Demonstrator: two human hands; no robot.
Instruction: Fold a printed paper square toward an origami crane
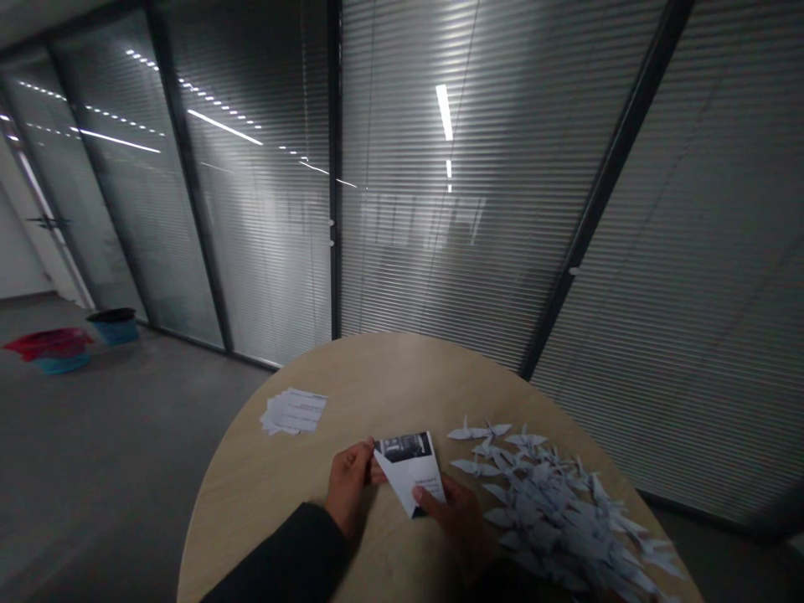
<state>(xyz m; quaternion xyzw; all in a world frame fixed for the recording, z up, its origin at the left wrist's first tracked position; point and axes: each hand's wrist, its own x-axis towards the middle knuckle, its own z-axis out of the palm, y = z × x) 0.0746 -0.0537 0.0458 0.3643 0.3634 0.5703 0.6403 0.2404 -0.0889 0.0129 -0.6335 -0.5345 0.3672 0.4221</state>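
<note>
The left hand (347,483) and right hand (463,512) both grasp a folded printed sheet (407,476) over the bench (395,373); origami cranes (546,502) crowd its right edge, printed papers (296,412) its left.

Paper cranes (559,511) block the right; room lies beyond the folded sheet (409,474).

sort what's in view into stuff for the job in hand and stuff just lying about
Likely the job:
folded paper in left hand and right hand
loose sheets on the table
paper cranes heaped at right

Likely just about:
red-lined bin on the floor
black-lined bin near it
blinds behind the table
</note>
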